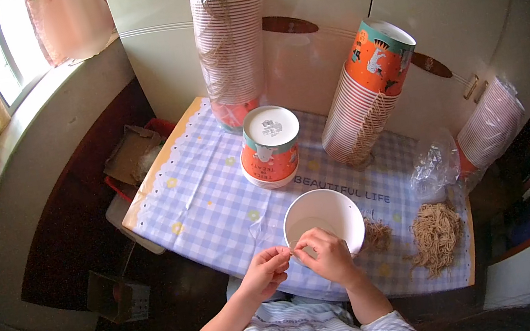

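Observation:
A white-lined paper bucket (348, 211) stands mouth up at the near edge of the table. Over its near rim, the fingertips of my left hand (267, 273) and my right hand (327, 257) nearly meet, each in a pinch. Between them is something thin and pale, apparently a strand of twine; its ends are hidden by the fingers. My right hand overlaps the bucket's mouth, while the left stays just outside the rim. Right of the bucket lie a small bunch of twine (377, 234) and a larger tan heap of twine (438, 235).
Upside-down orange printed buckets (271, 158) stand behind the open one. Farther back are a tall bagged stack (231, 54) and a leaning stack with twine handles (362, 106). A clear plastic bag (435, 164) and another bagged stack (490, 125) occupy the right. Checked cloth (214, 193) covers the table.

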`<state>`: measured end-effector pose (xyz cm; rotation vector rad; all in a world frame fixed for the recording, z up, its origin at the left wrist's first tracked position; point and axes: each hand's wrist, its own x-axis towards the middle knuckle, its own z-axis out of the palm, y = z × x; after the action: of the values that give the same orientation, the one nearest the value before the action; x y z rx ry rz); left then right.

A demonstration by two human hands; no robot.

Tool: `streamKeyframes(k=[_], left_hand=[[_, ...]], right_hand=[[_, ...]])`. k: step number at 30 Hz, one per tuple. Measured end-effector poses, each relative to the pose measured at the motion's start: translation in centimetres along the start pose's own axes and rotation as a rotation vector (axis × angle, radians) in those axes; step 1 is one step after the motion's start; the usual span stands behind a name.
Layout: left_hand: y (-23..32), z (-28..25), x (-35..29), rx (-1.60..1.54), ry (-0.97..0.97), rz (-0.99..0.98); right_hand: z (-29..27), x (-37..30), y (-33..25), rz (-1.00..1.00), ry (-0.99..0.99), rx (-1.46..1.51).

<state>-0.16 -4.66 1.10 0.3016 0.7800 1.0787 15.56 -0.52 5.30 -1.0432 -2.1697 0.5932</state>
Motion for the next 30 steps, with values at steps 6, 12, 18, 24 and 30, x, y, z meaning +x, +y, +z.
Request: streamKeyframes(k=[6,12,18,24,30], left_hand=[[0.4,-0.3,-0.1,-0.072,-0.096,-0.104],[0.1,-0.7,0.0,-0.123,-0.138,-0.124],[0.0,-0.9,0.2,-0.186,-0.183,-0.135],[0.4,-0.5,-0.2,-0.176,-0.198,-0.127],[0.1,-0.5,-0.3,-0.117,-0.143,-0.103]], right_hand=[[-0.2,0.1,-0.3,-0.013,0.02,0.015],[-0.5,-0.1,-0.5,0.033,0.097,0.051],[-0.6,-0.6,-0.1,-0.076,0.036,0.11],[-0.8,-0.4,-0.3,-0.273,0.018,0.062],[-0.8,-0.1,-1.0,-0.256,0.08,-0.05]])
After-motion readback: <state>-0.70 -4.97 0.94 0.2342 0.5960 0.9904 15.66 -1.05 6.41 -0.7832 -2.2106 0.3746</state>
